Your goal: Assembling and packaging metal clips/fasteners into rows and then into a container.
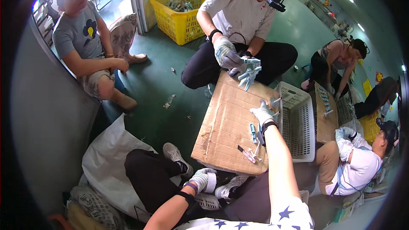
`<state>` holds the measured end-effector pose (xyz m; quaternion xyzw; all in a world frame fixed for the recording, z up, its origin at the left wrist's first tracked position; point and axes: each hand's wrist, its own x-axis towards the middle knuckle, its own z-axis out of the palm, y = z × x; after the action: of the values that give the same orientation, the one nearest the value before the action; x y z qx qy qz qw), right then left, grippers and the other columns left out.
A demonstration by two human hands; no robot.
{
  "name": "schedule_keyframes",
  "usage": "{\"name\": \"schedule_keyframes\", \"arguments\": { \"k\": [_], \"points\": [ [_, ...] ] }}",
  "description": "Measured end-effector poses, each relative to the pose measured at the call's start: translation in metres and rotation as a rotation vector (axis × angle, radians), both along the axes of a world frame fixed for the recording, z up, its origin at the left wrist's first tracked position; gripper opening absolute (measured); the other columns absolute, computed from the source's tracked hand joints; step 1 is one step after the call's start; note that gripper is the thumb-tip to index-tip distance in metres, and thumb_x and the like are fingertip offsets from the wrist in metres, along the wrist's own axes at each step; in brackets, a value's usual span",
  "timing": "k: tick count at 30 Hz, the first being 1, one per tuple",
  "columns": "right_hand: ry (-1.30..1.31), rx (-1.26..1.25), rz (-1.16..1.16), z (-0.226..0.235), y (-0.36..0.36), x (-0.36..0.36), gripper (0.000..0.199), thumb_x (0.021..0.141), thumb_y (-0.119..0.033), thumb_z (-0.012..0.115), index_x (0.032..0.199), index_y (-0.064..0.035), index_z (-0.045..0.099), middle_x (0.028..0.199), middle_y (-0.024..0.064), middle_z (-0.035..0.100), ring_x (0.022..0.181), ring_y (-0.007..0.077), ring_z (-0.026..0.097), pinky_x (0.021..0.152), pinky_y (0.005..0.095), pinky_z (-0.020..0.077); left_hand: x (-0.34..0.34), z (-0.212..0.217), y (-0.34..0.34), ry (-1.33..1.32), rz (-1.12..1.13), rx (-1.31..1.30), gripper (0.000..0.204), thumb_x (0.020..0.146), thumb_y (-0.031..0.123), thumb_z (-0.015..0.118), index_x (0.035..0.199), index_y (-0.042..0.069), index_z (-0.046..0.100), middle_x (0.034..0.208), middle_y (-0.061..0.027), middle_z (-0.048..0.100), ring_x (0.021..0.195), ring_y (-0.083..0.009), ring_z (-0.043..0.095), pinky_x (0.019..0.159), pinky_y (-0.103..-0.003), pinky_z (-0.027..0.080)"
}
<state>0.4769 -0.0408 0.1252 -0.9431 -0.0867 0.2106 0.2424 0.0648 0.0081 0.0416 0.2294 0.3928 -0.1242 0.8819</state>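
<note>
White piece [211, 182] gripped by left hand [201, 180], off near side of desk [223, 123]. Right hand [263, 113] held over desk's right edge, grip state can't be told. Blue part [252, 133] laid on desk's right half.

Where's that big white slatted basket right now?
In the head view, right of centre, the white basket stands along the right edge of the cardboard, just right of the person's right hand.
</note>
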Motion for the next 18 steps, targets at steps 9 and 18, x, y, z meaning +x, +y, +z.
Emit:
{"name": "schedule_keyframes", "arguments": {
  "k": [9,18],
  "points": [
    [-0.648,0.194,0.629,0.010,0.072,0.062,0.084,0.066,-0.018,0.078,0.136,-0.0067,0.033,0.132,0.0177,0.042,0.113,0.0278,0.048,0.095,0.0387,0.0430,0.006,0.006,-0.004,0.054,-0.093,0.140,0.023,0.076,-0.002,0.069,0.098,0.002,0.065,0.092,-0.0080,0.067,0.077,-0.0190,0.063,0.070,-0.035,0.054],
    [0.868,0.983,0.493,-0.012,0.069,0.037,0.040,0.083,-0.026,0.067,0.115,-0.0043,0.054,0.114,0.0133,0.059,0.101,0.0238,0.059,0.083,0.0337,0.0518,0.012,0.009,-0.004,0.056,-0.080,0.107,0.017,0.077,0.004,0.071,0.094,0.004,0.065,0.085,-0.0023,0.064,0.072,-0.0126,0.057,0.066,-0.029,0.050]
  ]
}}
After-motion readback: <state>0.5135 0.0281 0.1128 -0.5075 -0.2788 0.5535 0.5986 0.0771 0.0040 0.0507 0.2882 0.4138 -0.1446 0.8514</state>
